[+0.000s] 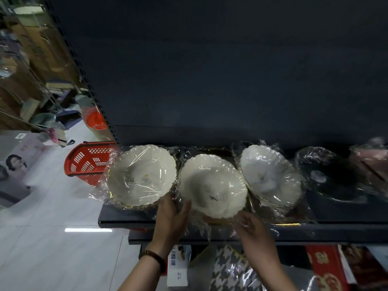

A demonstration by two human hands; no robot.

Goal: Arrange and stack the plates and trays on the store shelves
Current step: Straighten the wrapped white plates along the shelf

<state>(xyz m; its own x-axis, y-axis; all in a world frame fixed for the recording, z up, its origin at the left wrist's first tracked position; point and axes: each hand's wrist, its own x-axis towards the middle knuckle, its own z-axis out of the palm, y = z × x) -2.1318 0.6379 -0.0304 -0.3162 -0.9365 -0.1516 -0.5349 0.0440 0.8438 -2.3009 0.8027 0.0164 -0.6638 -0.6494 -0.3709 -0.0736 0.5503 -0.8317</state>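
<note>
Three white scalloped plates wrapped in clear film lean in a row on the dark shelf (126, 217). The left plate (141, 175) and the right plate (270, 175) flank the middle plate (213, 185). My left hand (172, 217) holds the middle plate's lower left rim, thumb and fingers around its film. My right hand (252, 229) is at the plate's lower right edge, fingers curled into the loose film there. A black wrapped plate (333, 177) lies further right.
A red shopping basket (88, 162) stands on the tiled floor left of the shelf. A pink wrapped item (373, 160) sits at the shelf's far right. Boxed goods (327, 267) and a houndstooth pack (228, 269) fill the lower shelf. The dark back panel rises behind.
</note>
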